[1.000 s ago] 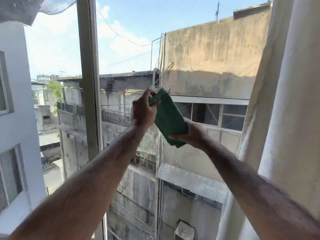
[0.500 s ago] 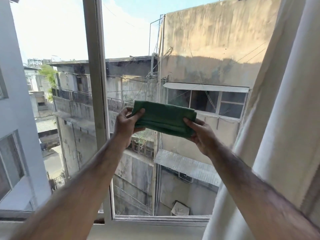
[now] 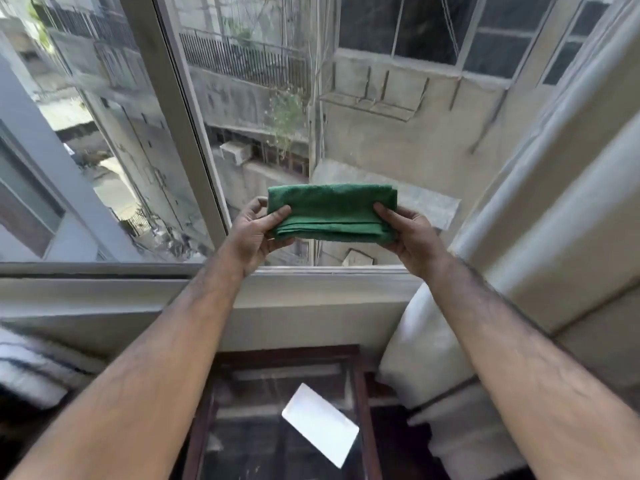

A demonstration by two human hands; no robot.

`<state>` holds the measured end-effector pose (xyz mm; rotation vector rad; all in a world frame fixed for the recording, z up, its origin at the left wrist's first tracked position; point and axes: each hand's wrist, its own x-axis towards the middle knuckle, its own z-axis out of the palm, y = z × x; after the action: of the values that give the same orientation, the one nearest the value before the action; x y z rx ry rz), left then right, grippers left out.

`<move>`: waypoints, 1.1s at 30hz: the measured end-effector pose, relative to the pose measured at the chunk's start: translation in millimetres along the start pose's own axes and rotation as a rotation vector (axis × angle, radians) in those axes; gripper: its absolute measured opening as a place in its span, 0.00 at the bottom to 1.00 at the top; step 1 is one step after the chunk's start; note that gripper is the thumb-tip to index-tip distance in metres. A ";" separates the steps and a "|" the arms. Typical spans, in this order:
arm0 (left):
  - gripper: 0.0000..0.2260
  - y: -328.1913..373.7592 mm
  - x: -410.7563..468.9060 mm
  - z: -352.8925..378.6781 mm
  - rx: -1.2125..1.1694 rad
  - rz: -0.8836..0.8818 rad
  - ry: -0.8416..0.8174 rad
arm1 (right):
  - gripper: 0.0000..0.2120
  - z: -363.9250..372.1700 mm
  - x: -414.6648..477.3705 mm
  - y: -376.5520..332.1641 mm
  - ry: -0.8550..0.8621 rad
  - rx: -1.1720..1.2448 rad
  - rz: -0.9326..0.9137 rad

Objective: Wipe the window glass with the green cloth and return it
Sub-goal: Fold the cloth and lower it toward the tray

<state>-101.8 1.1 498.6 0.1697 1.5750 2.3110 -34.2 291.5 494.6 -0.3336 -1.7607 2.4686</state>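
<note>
Both hands were up in front of the window glass, holding the green cloth stretched between them. The cloth was folded into a flat, layered rectangle, long side running left to right, hanging in the air above the windowsill and not touching the pane as far as I could tell. The left hand was pinched shut on the cloth's left end, thumb on the near face and fingers wrapped behind. The right hand was clamped on the right end the same way, thumb on top.

The vertical window frame ran up just left of the left hand, splitting the glass into two panes. Through the glass you could see grimy concrete buildings and a balcony railing outside. A cream curtain hung along the right edge of the window, close to the right forearm.

Down below the sill sat a dark wooden table with a glass top, and a bright white rectangle showed on the glass, card or reflection, couldn't tell. Some striped fabric sat at the left edge, pretty blurry.
</note>
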 end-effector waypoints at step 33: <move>0.05 -579.5 -58.7 -210.4 0.749 -0.762 0.085 | 0.04 -167.9 -143.9 637.4 0.539 -0.298 0.805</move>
<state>14.2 -13.6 -109.5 -0.3097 2.0144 1.1204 177.5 206.7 -140.4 -1.8405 -1.9527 2.1201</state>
